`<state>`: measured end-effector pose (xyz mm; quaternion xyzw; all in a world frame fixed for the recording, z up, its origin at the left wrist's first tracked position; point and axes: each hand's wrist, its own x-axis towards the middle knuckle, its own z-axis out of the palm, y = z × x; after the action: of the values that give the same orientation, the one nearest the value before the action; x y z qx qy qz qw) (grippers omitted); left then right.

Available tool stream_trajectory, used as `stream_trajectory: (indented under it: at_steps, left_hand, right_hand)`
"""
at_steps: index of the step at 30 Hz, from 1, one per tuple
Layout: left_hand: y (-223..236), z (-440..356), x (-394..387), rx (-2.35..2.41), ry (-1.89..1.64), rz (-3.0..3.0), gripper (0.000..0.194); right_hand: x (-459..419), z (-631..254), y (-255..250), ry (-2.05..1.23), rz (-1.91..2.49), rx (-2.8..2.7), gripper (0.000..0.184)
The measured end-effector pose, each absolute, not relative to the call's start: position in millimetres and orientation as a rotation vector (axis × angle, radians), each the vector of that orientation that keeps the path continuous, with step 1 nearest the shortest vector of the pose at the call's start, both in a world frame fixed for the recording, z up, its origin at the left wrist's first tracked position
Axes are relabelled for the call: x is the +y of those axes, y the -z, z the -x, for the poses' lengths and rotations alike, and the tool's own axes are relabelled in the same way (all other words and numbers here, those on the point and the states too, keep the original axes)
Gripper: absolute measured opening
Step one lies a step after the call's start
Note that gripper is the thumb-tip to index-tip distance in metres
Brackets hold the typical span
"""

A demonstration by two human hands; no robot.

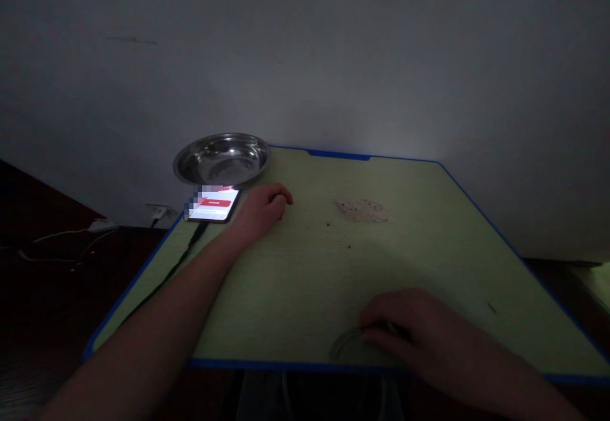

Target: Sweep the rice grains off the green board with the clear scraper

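Dim-lit green tabletop (286,294): grainy heap (365,211) spread mid-surface; basin (190,166) set left beyond it, likely out of the way; left hand (260,210) left of it, fingers curled, contents unclear; curved strand (344,340) pinched by right hand (412,319) nearside, seemingly for control.

Person w/ bare hands (267,208), no gloves or rings visible; forearms (190,281) also bare, w/o sleeves, watch or bracelet in view.
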<state>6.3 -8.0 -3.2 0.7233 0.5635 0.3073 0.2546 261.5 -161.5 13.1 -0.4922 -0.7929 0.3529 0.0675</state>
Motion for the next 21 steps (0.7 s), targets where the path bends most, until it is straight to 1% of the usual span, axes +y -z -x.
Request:
stream_trajectory:
  at_steps: [5,11,17,21]
  left_hand:
    - [5,-4,-7,1.530,-0.830,-1.953,0.025]
    - [6,-4,-7,1.529,-0.833,-1.947,0.024]
    - [7,-2,-7,1.520,-0.837,-1.952,0.025]
    - [5,-3,-7,1.523,-0.822,-1.958,0.025]
  right_hand:
    - [-147,-256,-11,-0.919,1.511,-2.439,0.015]
    - [-117,-259,-13,-0.720,1.576,-2.419,0.019]
    - [-91,-287,-8,-0.546,1.754,-2.320,0.021]
    - [-81,-304,-6,-0.492,1.788,-2.288,0.021]
